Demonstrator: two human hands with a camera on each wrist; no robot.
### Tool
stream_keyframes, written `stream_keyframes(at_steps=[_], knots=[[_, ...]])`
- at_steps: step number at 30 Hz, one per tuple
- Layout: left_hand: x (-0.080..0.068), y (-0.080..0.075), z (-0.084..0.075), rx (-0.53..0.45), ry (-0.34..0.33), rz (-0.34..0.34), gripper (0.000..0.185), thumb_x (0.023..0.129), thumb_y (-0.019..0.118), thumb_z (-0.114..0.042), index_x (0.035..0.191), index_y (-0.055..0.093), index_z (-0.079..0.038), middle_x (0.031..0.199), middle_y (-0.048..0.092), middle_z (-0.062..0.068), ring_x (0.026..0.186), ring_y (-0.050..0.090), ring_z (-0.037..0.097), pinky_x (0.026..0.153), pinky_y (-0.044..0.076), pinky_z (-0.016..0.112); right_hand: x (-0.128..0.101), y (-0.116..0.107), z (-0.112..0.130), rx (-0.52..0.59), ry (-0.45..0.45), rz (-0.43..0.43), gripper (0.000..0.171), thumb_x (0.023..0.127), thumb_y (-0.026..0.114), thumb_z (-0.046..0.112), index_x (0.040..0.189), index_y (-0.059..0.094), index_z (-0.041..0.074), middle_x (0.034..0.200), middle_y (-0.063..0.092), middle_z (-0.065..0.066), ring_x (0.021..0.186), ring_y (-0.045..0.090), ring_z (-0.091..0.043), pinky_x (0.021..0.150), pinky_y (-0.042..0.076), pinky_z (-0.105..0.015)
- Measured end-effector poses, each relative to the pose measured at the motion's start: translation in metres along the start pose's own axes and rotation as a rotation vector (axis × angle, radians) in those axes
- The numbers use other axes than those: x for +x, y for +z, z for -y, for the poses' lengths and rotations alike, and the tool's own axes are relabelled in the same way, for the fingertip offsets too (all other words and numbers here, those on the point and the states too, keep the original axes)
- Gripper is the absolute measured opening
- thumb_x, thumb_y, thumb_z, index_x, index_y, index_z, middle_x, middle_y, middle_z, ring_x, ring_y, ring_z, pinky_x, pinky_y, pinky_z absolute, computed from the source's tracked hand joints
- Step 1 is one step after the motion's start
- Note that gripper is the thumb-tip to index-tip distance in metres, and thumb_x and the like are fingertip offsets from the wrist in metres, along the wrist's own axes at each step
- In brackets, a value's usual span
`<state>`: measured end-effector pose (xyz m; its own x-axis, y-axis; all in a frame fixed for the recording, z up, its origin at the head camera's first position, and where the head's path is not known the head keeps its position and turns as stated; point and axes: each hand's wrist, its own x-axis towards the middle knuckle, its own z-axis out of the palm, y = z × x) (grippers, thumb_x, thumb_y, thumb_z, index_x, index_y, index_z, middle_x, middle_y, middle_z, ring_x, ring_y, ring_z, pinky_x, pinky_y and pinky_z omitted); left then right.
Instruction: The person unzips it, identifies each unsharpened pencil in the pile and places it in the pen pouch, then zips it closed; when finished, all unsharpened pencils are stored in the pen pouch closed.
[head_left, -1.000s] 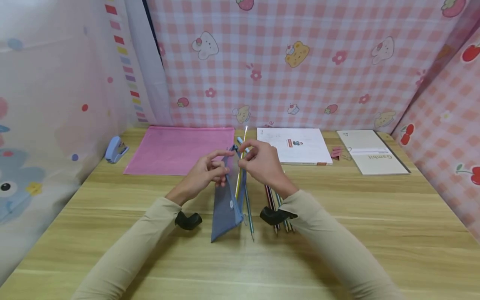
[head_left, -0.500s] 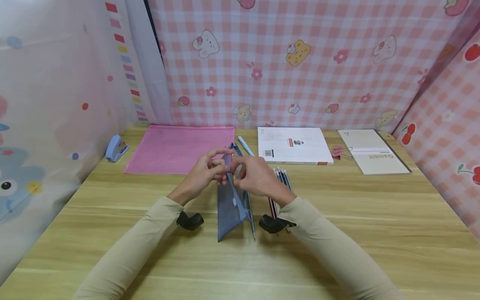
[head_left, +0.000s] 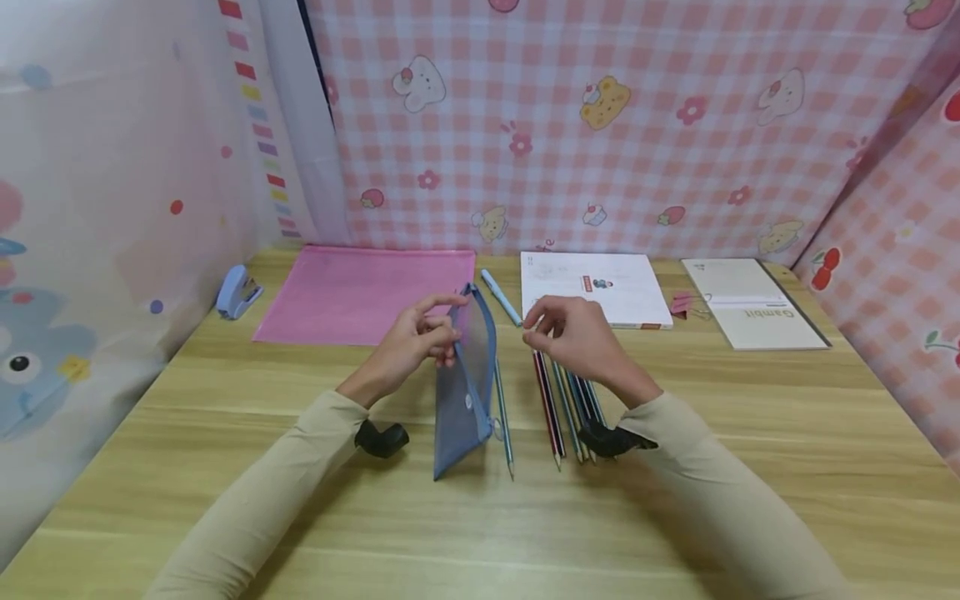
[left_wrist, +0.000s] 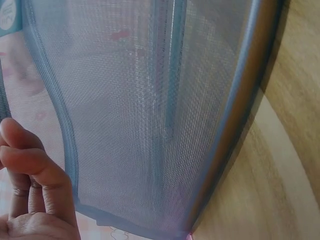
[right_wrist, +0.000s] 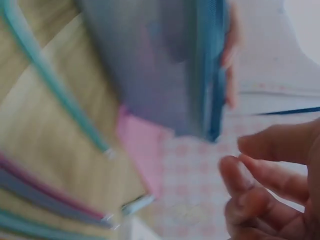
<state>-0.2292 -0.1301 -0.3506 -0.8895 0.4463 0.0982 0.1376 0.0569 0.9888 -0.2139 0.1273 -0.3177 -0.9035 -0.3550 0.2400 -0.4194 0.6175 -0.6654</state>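
Observation:
My left hand pinches the upper edge of a blue-grey mesh pencil case, which stands on its long side with the zip side up and its mouth parted. Through the mesh in the left wrist view run faint long strips; whether they lie inside or behind it I cannot tell. My right hand is apart from the case, over the tops of several striped pencils, its fingers loosely bent with nothing between them in the right wrist view. A single teal pencil lies just right of the case.
Behind lie a pink zip folder, a light blue pen and a white book. A lilac stapler stands far left. Pink binder clips and a cream notebook are on the right.
A yellow pencil in my right hand went down into the pencil case and was let go. The right hand then moved right, over the other pencils. My left hand kept its hold.

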Motion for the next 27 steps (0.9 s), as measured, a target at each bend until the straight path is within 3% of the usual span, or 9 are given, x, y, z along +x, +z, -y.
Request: stream_keyframes(at_steps=[5, 12, 27], knots=[[0.0, 0.0, -0.001, 0.001, 0.01, 0.003, 0.05, 0.098, 0.053, -0.004, 0.146, 0.043, -0.007, 0.07, 0.059, -0.001, 0.061, 0.059, 0.013, 0.057, 0.05, 0.027, -0.005, 0.003, -0.021, -0.099, 0.023, 0.117, 0.004, 0.087, 0.073, 0.014, 0.09, 0.071, 0.011, 0.078, 0.074, -0.005, 0.064, 0.061, -0.01, 0.061, 0.046, -0.027], [0.001, 0.002, -0.002, 0.001, 0.006, 0.0, 0.049, 0.099, 0.052, -0.004, 0.146, 0.041, -0.004, 0.069, 0.06, -0.002, 0.06, 0.059, 0.013, 0.057, 0.049, 0.026, -0.009, 0.012, -0.04, -0.155, -0.016, 0.195, 0.005, 0.084, 0.074, 0.007, 0.089, 0.072, 0.005, 0.074, 0.072, -0.005, 0.065, 0.062, -0.009, 0.059, 0.048, -0.024], [0.001, 0.003, -0.002, 0.002, -0.002, 0.005, 0.048, 0.098, 0.053, -0.005, 0.145, 0.043, -0.007, 0.07, 0.06, -0.001, 0.06, 0.059, 0.012, 0.058, 0.049, 0.025, -0.01, 0.024, -0.047, -0.287, 0.036, 0.291, 0.006, 0.081, 0.075, 0.008, 0.082, 0.07, 0.01, 0.077, 0.072, -0.004, 0.07, 0.064, -0.013, 0.064, 0.053, -0.027]])
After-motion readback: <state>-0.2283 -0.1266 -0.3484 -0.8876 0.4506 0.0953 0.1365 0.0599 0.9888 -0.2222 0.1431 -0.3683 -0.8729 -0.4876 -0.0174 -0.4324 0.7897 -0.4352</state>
